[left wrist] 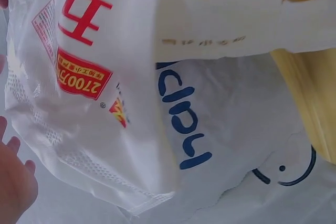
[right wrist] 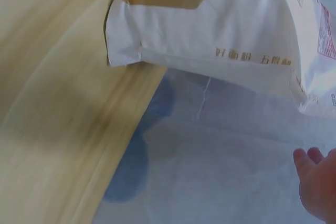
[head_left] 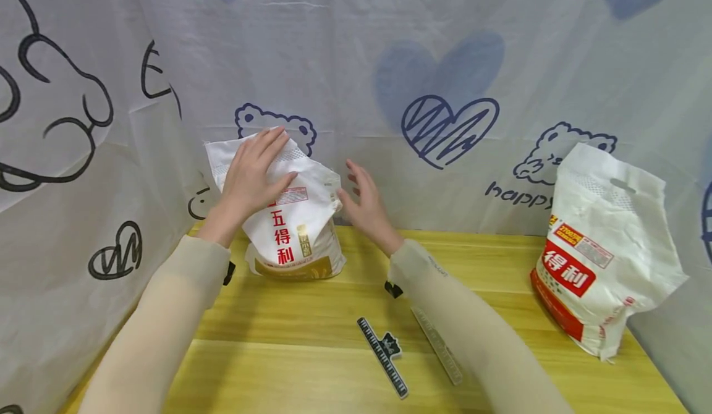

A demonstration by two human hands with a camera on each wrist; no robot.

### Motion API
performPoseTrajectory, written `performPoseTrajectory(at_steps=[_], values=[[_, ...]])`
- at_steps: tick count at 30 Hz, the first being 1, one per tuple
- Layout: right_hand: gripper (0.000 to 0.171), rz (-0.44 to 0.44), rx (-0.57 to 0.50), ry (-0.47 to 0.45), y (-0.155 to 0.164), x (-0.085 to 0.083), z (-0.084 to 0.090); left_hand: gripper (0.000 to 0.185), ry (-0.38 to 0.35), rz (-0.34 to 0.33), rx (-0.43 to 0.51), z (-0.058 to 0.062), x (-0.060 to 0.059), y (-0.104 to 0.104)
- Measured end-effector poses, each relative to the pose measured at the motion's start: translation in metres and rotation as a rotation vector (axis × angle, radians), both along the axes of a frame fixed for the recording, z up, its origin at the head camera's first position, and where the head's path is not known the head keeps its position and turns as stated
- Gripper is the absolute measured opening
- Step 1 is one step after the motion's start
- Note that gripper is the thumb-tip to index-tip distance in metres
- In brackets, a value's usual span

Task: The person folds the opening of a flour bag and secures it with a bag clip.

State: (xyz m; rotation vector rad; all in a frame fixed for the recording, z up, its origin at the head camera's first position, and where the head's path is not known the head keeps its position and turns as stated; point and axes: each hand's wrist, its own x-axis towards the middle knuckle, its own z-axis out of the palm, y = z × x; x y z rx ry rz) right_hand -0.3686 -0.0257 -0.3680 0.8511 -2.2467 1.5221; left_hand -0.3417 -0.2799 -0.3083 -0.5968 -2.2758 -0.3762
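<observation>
A white flour bag [head_left: 295, 228] with red lettering and a gold base band stands at the back left of the table, its top slanting. My left hand [head_left: 253, 176] lies over the bag's upper front with fingers extended. Just off the bag's right upper corner is my right hand [head_left: 367, 207], its fingers spread and apart from one another. In the left wrist view the flour bag [left wrist: 121, 135] fills much of the picture, with part of the left hand [left wrist: 16, 184] at the edge. The right wrist view shows a gap between the bag [right wrist: 236, 30] and the right hand [right wrist: 319, 187].
A second flour bag [head_left: 601, 247] with a red label leans at the right. A black long clip [head_left: 384, 358] with key-like marks lies at the front middle, beside a pale strip [head_left: 436, 345] near the right sleeve. Printed cloth [head_left: 356, 62] hangs behind the wooden table [head_left: 267, 352].
</observation>
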Motion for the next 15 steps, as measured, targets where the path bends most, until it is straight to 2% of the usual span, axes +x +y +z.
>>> performPoseTrajectory(at_steps=[8, 15], values=[[0.064, 0.047, 0.076, -0.056, -0.007, -0.009, 0.008, 0.081, -0.138, 0.045, -0.108, 0.024, -0.019, 0.003], [0.061, 0.040, 0.158, -0.100, -0.012, -0.012, 0.011, 0.082, -0.270, 0.045, -0.127, 0.032, -0.029, 0.005]])
